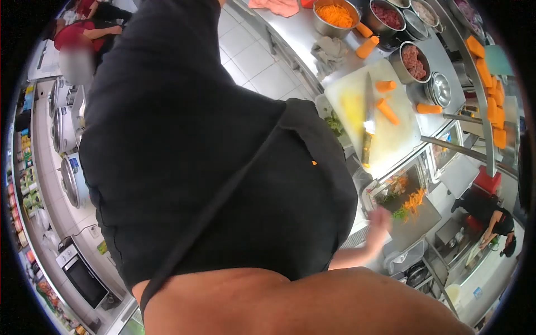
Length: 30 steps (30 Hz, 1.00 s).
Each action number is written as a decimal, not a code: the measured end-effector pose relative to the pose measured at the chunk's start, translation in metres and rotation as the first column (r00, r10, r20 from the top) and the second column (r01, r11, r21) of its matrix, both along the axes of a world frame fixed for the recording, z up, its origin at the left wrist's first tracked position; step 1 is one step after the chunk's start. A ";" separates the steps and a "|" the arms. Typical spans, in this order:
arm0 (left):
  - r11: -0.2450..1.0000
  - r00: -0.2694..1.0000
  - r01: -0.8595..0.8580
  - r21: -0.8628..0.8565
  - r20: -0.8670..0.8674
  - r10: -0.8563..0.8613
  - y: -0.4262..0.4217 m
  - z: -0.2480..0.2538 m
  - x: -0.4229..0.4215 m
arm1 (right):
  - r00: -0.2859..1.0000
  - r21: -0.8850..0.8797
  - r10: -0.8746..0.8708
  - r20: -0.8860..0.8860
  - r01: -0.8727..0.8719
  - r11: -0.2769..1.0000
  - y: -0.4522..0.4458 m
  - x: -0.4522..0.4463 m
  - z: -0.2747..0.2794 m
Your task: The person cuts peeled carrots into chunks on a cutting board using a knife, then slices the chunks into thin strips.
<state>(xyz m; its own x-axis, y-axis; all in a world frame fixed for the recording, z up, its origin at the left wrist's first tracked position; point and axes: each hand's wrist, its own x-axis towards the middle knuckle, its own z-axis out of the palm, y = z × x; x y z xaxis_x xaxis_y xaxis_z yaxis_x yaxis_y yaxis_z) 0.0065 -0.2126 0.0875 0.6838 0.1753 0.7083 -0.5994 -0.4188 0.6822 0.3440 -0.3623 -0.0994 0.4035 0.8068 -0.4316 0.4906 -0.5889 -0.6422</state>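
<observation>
My right hand point(378, 226) is raised beside the counter, below the cutting board in the view. It is blurred, so its fingers cannot be made out. My left hand is out of view. On the white cutting board point(399, 137) lies a knife point(368, 106), near a yellow stain. Peeled carrot pieces point(387, 111) rest right of the blade. Shredded carrot and greens point(413, 202) lie near my right hand.
A bowl of shredded carrot point(334, 14), a bowl of meat point(413, 61) and a grey cloth point(329, 53) stand on the steel counter point(301, 33). Orange blocks point(491, 92) line a shelf. One person point(92, 33) is at upper left, another point(491, 215) at right.
</observation>
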 end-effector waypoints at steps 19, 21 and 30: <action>0.968 0.972 0.107 0.227 -0.230 -0.053 0.032 0.041 -0.082 | 0.207 0.791 0.939 0.273 -0.604 -0.097 0.185 -0.210 0.216; 0.922 0.978 0.098 0.374 -0.209 -0.019 0.078 0.058 -0.096 | 0.286 0.794 0.919 0.274 -0.606 -0.048 0.184 -0.211 0.220; 0.530 0.996 -0.062 0.846 0.085 -0.020 0.172 0.117 -0.083 | 0.463 0.770 0.838 0.290 -0.633 0.084 0.167 -0.217 0.218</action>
